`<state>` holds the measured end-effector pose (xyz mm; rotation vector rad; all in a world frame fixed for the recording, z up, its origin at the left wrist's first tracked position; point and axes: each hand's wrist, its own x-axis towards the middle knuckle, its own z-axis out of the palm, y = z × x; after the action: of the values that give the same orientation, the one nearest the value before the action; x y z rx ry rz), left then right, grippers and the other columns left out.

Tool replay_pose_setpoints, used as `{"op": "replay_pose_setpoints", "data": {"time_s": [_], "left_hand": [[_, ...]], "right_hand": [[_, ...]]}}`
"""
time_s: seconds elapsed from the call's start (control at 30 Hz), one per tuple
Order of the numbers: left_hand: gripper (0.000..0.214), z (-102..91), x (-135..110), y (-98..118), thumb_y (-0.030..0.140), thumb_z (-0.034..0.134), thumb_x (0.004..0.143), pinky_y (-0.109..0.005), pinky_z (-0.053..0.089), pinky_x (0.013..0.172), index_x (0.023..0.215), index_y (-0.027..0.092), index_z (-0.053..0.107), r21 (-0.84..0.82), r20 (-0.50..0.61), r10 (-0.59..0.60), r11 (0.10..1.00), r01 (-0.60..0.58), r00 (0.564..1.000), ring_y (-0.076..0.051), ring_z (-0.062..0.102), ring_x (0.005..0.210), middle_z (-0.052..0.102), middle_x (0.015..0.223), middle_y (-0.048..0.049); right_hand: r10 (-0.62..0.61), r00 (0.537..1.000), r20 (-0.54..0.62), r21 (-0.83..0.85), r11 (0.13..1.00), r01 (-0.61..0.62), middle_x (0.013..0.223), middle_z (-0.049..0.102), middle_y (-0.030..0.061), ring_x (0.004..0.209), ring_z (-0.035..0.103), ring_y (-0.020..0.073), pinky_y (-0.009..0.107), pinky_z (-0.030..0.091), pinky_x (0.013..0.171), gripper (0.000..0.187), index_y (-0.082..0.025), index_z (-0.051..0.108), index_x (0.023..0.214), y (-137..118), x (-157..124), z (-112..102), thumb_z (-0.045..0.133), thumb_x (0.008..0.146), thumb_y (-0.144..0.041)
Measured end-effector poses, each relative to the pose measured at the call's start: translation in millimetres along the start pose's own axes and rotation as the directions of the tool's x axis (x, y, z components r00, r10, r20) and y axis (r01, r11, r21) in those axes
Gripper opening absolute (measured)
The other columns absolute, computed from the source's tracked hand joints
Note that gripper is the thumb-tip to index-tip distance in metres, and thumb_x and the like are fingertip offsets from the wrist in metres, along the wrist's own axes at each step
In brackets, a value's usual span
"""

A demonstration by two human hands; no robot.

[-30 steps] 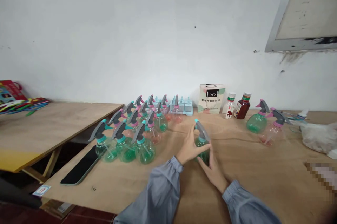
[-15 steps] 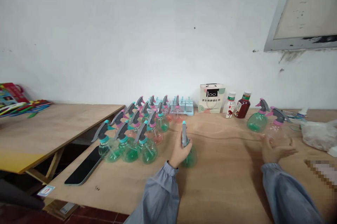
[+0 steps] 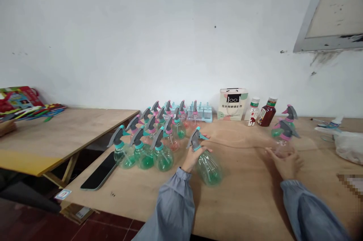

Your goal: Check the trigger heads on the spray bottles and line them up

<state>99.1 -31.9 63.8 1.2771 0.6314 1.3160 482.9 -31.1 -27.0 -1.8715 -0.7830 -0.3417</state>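
Note:
My left hand (image 3: 196, 156) is wrapped round the neck of a spray bottle (image 3: 210, 169) with green liquid, a grey head and a turquoise nozzle. This bottle is tilted, its base toward the right. On the right, my right hand (image 3: 286, 164) is closed round the lower part of a clear pinkish spray bottle (image 3: 283, 146) with a pink collar. Behind that one, partly hidden, is another spray bottle (image 3: 289, 114) with green liquid. To the left of my left hand several spray bottles stand in a group, among them a green one (image 3: 163, 157) at the front.
A black phone (image 3: 99, 173) lies at the table's left edge. Along the wall are a light-blue rack (image 3: 204, 114), a paper bag (image 3: 232, 107), a white bottle (image 3: 252, 112) and a dark red bottle (image 3: 267, 114). A plastic bag (image 3: 350, 146) is at right; another table (image 3: 85, 127) at left.
The bottle in my left hand has gone from nearly upright to tilted, its nozzle now pointing right. My right hand has closed on the pinkish bottle and brought it left, in front of the green one.

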Motion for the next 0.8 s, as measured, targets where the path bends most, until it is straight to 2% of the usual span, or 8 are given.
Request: {"op": "replay_pose_setpoints", "data": {"time_s": [0.07,0.13,0.23,0.3,0.4,0.47,0.67,0.8], "left_hand": [[0.053,1.9,-1,-1,0.044,0.077,0.065,-0.031,0.055,0.063,0.108,0.019,0.06,-0.045,-0.009,-0.016,0.999,0.016,1.0,-0.017,0.069,0.069,0.069,0.107,-0.0085],[0.045,3.1,-3,-2,0.043,0.078,0.062,-0.031,0.055,0.065,0.094,0.018,0.059,-0.069,-0.05,-0.019,0.997,0.015,0.999,-0.016,0.069,0.066,0.069,0.094,-0.0047],[0.039,4.1,-6,-1,0.042,0.077,0.061,-0.035,0.056,0.067,0.084,0.018,0.056,-0.079,-0.069,-0.044,0.996,0.038,0.997,-0.019,0.07,0.066,0.066,0.083,-0.0022],[0.04,5.2,-8,3,0.041,0.076,0.061,-0.036,0.056,0.067,0.087,0.017,0.059,-0.068,-0.017,-0.066,0.996,0.065,0.998,-0.021,0.071,0.07,0.068,0.092,-0.0059],[0.045,7.8,-11,8,0.04,0.076,0.062,-0.036,0.056,0.069,0.098,0.017,0.063,-0.038,0.059,-0.066,0.997,0.068,0.996,-0.022,0.072,0.075,0.068,0.111,-0.0108],[0.046,9.2,-11,8,0.04,0.076,0.062,-0.036,0.056,0.07,0.101,0.018,0.064,-0.031,0.076,-0.069,0.997,0.071,0.995,-0.021,0.071,0.076,0.068,0.113,-0.0106],[0.036,9.8,-9,-1,0.039,0.077,0.061,-0.031,0.054,0.064,0.083,0.018,0.058,-0.068,-0.049,-0.117,0.991,0.114,0.992,-0.017,0.069,0.064,0.065,0.082,-0.0015],[0.04,13.5,-10,5,0.034,0.075,0.064,-0.033,0.054,0.068,0.098,0.017,0.063,-0.015,0.066,-0.108,0.994,0.109,0.992,-0.015,0.069,0.064,0.068,0.107,-0.0072]], "right_hand": [[0.005,0.991,0.136,0.015,1.0,-0.007,0.122,0.052,0.0296,0.117,0.047,0.0477,0.059,0.038,0.094,0.123,-0.005,0.044,0.136,-16,-28,-5,0.058,0.051,-0.092],[-0.034,0.976,0.217,0.058,0.998,0.022,0.118,0.054,0.0249,0.113,0.049,0.0447,0.057,0.039,0.094,0.124,-0.008,0.048,0.133,-32,-51,-9,0.056,0.046,-0.096],[-0.121,0.96,0.252,0.141,0.986,0.087,0.109,0.055,0.0202,0.108,0.05,0.0422,0.055,0.04,0.092,0.126,-0.008,0.051,0.13,-50,-74,-10,0.053,0.043,-0.099],[-0.161,0.951,0.265,0.189,0.976,0.112,0.106,0.054,0.0172,0.106,0.05,0.0405,0.054,0.041,0.091,0.126,-0.009,0.051,0.13,-57,-84,-8,0.054,0.042,-0.099],[-0.168,0.945,0.28,0.231,0.967,0.104,0.106,0.052,0.0145,0.106,0.05,0.039,0.053,0.041,0.092,0.123,-0.01,0.049,0.131,-61,-93,-5,0.056,0.044,-0.098],[-0.156,0.944,0.289,0.247,0.966,0.084,0.107,0.05,0.0146,0.106,0.05,0.039,0.055,0.041,0.093,0.123,-0.011,0.047,0.133,-61,-96,-3,0.055,0.046,-0.097],[-0.166,0.932,0.321,0.249,0.965,0.086,0.111,0.049,0.0177,0.109,0.049,0.0402,0.056,0.041,0.091,0.116,-0.009,0.042,0.138,-61,-100,-4,0.052,0.059,-0.093],[-0.156,0.928,0.338,0.249,0.966,0.072,0.109,0.05,0.0164,0.109,0.048,0.0405,0.055,0.041,0.091,0.118,-0.009,0.045,0.136,-61,-99,-3,0.054,0.054,-0.093]]}}
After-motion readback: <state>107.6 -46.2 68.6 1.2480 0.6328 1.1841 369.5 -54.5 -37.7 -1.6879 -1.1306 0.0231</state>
